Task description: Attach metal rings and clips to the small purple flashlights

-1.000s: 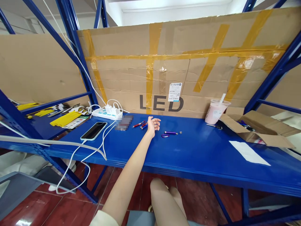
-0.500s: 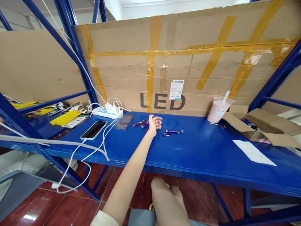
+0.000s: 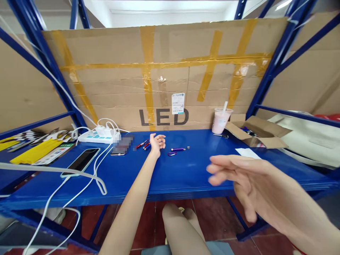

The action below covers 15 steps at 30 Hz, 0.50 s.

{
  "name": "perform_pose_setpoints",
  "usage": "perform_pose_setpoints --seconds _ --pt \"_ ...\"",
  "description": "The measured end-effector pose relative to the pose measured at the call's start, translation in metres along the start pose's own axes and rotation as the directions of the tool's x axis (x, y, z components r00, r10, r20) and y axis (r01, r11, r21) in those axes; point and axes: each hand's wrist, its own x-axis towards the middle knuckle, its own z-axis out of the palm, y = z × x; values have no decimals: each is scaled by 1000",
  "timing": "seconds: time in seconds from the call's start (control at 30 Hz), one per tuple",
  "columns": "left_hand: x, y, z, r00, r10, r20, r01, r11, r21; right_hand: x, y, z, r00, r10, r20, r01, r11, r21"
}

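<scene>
My left hand (image 3: 157, 144) rests on the blue table, palm up, with its fingers loosely apart and nothing in it. Just left of it lie small red and blue metal tubes (image 3: 142, 144), partly hidden by the hand. To its right are a slim purple tube (image 3: 178, 149), a purple carabiner clip (image 3: 172, 154) and a tiny silver piece (image 3: 188, 147). Nearer the camera, my right hand (image 3: 247, 177) hangs in the air over the table's right side, slightly blurred, fingers stretched out and the thumb apart, holding nothing.
A pink drink cup (image 3: 221, 120) with a straw stands at the back right, beside an opened cardboard box (image 3: 268, 131). A white paper (image 3: 248, 153) lies partly behind my right hand. At left are a phone (image 3: 81, 162), a power strip (image 3: 99, 135) and white cables. Blue posts frame the table.
My right hand has come into view from the right. The view has turned to the right, so the table things sit further left. My left hand stays by the small tubes.
</scene>
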Motion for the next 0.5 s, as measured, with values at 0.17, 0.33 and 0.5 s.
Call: perform_pose_setpoints --seconds 0.17,0.33,0.5 --pt "-1 2 4 1000 4 4 -4 1000 1 18 -15 0 998 56 -3 -56 996 68" --pt "-2 2 5 1000 3 8 -3 1000 14 19 -13 0 994 65 89 -78 986 147" --pt "-4 2 4 1000 -4 10 4 1000 8 20 -14 3 986 56 157 -92 969 231"
